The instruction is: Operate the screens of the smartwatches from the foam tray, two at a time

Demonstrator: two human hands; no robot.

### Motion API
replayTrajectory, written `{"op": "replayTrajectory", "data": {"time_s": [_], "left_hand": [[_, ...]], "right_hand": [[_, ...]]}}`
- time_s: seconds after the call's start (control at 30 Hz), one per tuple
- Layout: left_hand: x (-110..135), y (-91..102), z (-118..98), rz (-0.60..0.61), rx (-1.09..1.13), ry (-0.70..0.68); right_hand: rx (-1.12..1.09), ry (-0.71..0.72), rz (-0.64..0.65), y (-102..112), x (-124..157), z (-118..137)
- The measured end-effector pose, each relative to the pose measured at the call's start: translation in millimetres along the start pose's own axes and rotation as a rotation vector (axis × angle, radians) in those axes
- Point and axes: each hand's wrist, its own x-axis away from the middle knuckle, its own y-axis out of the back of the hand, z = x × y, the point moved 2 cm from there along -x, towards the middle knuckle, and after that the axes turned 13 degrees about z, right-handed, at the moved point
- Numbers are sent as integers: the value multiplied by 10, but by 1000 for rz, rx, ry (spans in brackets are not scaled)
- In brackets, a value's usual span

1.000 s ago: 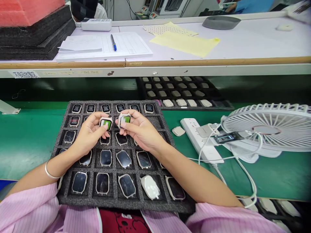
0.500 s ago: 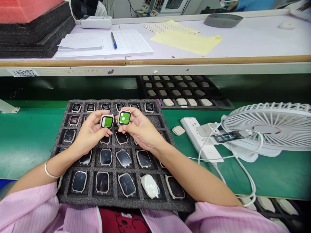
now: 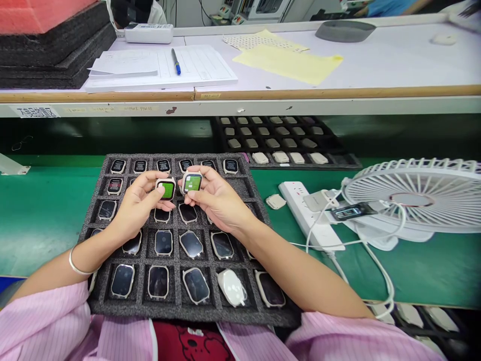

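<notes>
My left hand (image 3: pixel 137 205) grips a smartwatch body (image 3: pixel 166 189) whose screen glows green. My right hand (image 3: pixel 218 200) grips a second smartwatch body (image 3: pixel 192 182), also lit green. Both are held side by side, screens up, above the upper middle of a dark foam tray (image 3: pixel 93 215). The tray's pockets hold several more watch bodies with dark screens, and one lies face down (image 3: pixel 232 288) in the front row. A silver bangle (image 3: pixel 77 268) circles my left wrist.
A white power strip (image 3: pixel 308 213) with cables and a white desk fan (image 3: pixel 417 198) lie to the right on the green mat. A loose watch back (image 3: pixel 276 202) sits beside the tray. A second tray (image 3: pixel 278 140) stands behind. A raised shelf holds papers (image 3: pixel 161 67) and a pen (image 3: pixel 175 61).
Both watches have tilted so their green screens face me more fully and sit a little higher. The hands stay over the same spot of the tray.
</notes>
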Motion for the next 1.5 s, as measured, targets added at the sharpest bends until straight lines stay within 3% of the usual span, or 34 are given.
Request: {"op": "replayTrajectory", "data": {"time_s": [0.47,0.8,1.5], "left_hand": [[0,-9,40,94,3,-25],[4,-12,0,6,12,6],[-2,-10,-6,-17,34,42]], "right_hand": [[-13,6,-49,24,-13,-12],[20,23,-9,19,-1,-31],[2,-14,-55,20,1,-10]]}}
